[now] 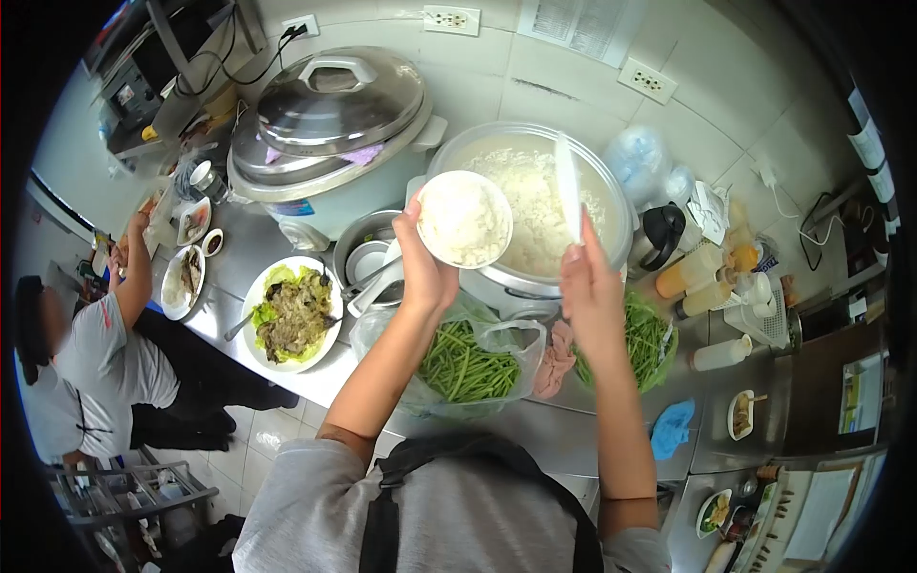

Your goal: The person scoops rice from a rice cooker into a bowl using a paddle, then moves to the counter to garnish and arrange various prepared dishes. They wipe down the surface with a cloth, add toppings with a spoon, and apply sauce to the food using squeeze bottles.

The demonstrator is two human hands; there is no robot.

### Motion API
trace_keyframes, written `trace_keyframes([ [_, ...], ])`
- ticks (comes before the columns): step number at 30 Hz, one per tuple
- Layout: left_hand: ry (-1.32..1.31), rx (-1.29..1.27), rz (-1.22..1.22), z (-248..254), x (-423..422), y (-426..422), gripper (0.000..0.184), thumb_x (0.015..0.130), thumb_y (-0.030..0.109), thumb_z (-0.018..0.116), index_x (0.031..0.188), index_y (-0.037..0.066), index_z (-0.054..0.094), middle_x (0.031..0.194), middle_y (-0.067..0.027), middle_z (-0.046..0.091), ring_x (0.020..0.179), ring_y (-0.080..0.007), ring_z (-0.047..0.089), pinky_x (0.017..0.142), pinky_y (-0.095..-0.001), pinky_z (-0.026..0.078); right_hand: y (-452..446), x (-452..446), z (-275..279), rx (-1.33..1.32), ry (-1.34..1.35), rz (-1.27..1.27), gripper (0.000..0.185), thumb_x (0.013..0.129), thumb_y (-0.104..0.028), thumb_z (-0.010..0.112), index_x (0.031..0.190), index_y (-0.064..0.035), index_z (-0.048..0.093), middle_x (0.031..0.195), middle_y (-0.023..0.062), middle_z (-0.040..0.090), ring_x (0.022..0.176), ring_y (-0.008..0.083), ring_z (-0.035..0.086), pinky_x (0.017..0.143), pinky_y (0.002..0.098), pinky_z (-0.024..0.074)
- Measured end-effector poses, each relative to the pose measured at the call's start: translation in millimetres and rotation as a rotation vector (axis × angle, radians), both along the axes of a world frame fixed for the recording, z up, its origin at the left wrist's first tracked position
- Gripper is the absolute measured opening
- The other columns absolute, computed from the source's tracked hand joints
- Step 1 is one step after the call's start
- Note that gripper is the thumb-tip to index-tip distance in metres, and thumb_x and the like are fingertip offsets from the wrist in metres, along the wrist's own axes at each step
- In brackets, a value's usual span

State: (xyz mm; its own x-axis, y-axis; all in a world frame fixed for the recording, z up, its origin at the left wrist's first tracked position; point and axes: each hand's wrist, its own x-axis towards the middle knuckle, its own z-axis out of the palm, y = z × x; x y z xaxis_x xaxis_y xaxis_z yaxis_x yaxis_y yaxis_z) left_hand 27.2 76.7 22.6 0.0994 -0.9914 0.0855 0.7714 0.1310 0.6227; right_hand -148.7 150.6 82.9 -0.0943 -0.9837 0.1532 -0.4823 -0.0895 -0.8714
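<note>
Both bare forearms reach forward over the steel counter (234,253). A clear plastic bag (521,336) stuffed with slender green beans (468,361) sits between them, a crumpled pink cloth (554,361) just beside it. The left hand (428,269) is raised, its fingers curled round a round white bowl (509,234) of grainy rice (463,215), in front of the pot's near-left rim. The right hand (583,272), slightly blurred, has its fingers closed on a flat white paddle (567,181), blade pointing away. Beyond is the wide round pot (623,201), rice-filled; left of it, a cooker with a shiny lid (325,119).
</note>
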Motion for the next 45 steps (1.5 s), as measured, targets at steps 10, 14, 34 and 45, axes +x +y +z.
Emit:
trace_keyframes([
  [10,-0.127,0.003,-0.015,24,27,39,0.058,0.093,0.052,0.035,0.121,0.004,0.052,0.119,-0.0105,0.059,0.109,-0.0231,0.057,0.096,-0.0363,0.043,48,28,33,-0.153,0.342,0.273,0.041,0.095,-0.014,0.048,0.136,-0.0186,0.049,0.068,0.0100,0.058,0.057,0.0174,0.057,0.059,0.0319,0.0467],
  [14,-0.079,0.065,-0.064,25,44,47,0.059,0.094,0.052,0.035,0.121,0.003,0.053,0.117,-0.0122,0.060,0.108,-0.0237,0.058,0.096,-0.0361,0.043,66,39,75,0.079,0.265,0.285,0.040,0.093,-0.015,0.051,0.133,-0.0195,0.051,0.076,0.0184,0.062,0.062,0.0308,0.060,0.061,0.0374,0.0476],
  [34,0.238,0.093,-0.198,7,250,149,0.074,0.090,0.062,0.031,0.137,0.005,0.035,0.128,-0.0240,0.050,0.104,-0.0460,0.058,0.058,-0.0519,0.060,-138,228,-22,-0.148,1.334,0.502,0.035,0.083,-0.040,0.059,0.089,-0.0079,0.072,0.092,0.0129,0.070,0.085,0.0317,0.067,0.074,0.0412,0.0530],
  [45,0.592,-0.005,0.048,21,269,169,0.083,0.086,0.065,0.036,0.137,0.000,0.036,0.128,-0.0310,0.046,0.111,-0.0551,0.049,0.099,-0.0631,0.037,-346,272,7,-0.440,0.786,0.042,0.054,0.088,-0.036,0.055,0.135,-0.0117,0.044,0.124,0.0200,0.053,0.119,0.0397,0.046,0.095,0.0480,0.0437],
])
